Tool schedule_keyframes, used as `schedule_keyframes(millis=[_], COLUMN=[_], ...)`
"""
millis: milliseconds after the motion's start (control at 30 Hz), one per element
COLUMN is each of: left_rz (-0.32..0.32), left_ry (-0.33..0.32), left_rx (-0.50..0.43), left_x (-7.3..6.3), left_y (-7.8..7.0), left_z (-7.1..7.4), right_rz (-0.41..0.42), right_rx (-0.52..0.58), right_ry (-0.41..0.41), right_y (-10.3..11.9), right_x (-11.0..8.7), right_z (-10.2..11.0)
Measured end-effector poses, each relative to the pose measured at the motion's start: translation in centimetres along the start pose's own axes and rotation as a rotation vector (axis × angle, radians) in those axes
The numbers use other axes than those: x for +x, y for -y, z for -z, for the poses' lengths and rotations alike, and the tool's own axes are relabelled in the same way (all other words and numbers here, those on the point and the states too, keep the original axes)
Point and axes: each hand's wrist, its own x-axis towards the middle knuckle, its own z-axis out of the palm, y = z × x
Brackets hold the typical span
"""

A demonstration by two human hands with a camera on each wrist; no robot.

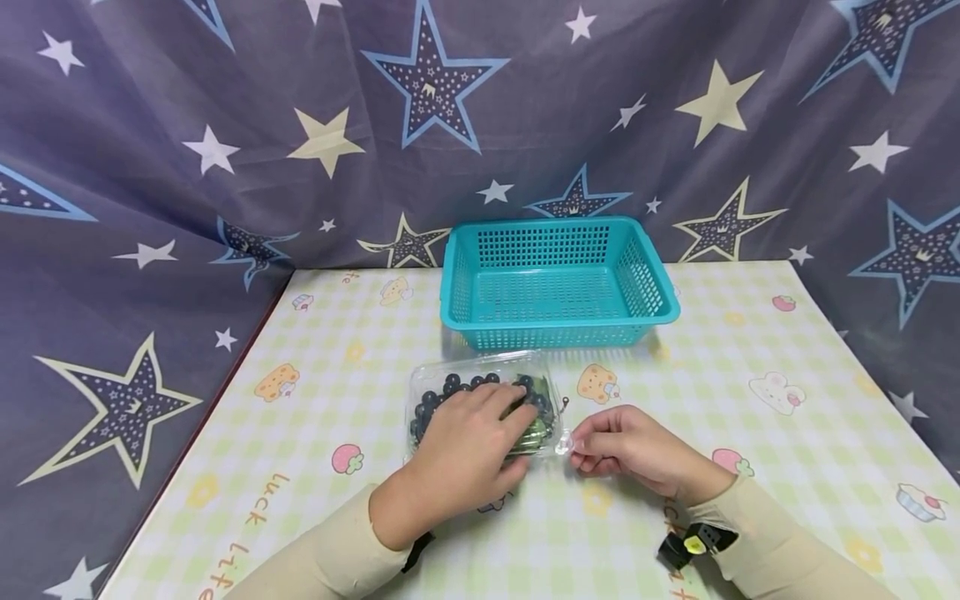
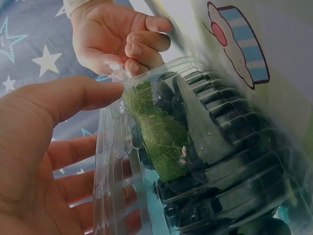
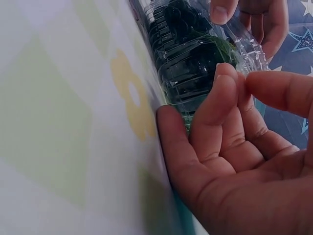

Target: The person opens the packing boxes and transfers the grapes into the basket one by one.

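A clear plastic clamshell box [image 1: 551, 375] of dark, round grapes lies on the table, a green leaf [image 2: 161, 142] among the fruit. My left hand [image 1: 472, 442] rests across its lid with fingers spread. In the left wrist view, the left thumb [image 2: 83, 98] lies along the lid's edge. At the box's right end my right hand [image 1: 637, 450] pinches a small clear tab [image 1: 562, 443] between thumb and index finger. Close up in the right wrist view, the right fingertips [image 3: 227, 81] meet right beside the box's ribbed side [image 3: 166, 63].
Behind the box stands a teal plastic basket [image 1: 558, 321] with perforated walls and nothing in it. A pale checked tablecloth [image 1: 750, 342] with printed cartoons covers the table. A dark curtain [image 1: 255, 67] with stars hangs at the back and both sides.
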Motion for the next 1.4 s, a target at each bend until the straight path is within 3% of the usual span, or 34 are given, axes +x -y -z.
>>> schedule_keyframes(millis=[1000,1400], left_rz=[-0.009,-0.035], left_ry=[0.026,0.050], left_rx=[-0.012,-0.010], left_x=[0.17,-0.48], left_y=[-0.05,0.40], left_z=[0.40,0.86], right_rz=[0.015,0.001], right_rx=[-0.039,-0.093], right_ry=[-0.022,-0.045], right_y=[0.07,0.18], right_x=[-0.43,0.15], right_z=[-0.16,-0.34])
